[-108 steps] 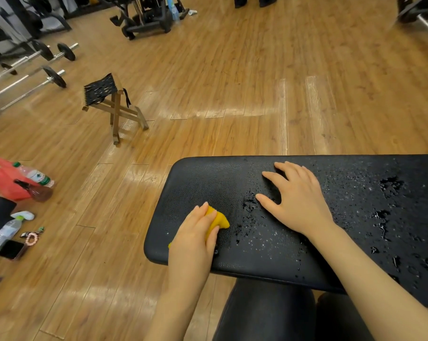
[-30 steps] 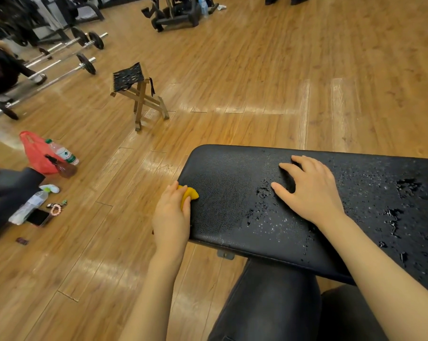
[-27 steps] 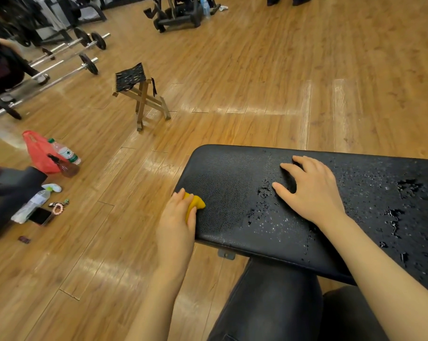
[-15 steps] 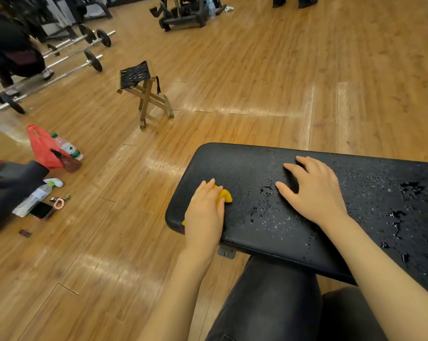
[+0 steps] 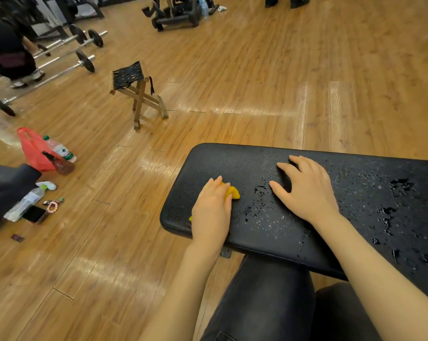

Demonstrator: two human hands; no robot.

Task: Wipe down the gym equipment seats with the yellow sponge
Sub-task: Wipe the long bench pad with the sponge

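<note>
Sponge under left hand, centre frame.
We find the left hand [image 5: 211, 212] pressing the yellow sponge [image 5: 232, 193] onto the seat [image 5: 370, 193], farther inboard than before; right hand [image 5: 303, 190] spread flat beside it.

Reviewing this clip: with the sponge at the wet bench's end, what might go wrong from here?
1. The right hand rests flat on the bench pad among water droplets; it may slip, and it covers a patch that could be left unwiped.
2. Puddles lie further right, away from the yellow sponge under the left hand; they could be missed.
3. Wiping at the pad's end may push water onto the wooden floor, a slip hazard.
</note>
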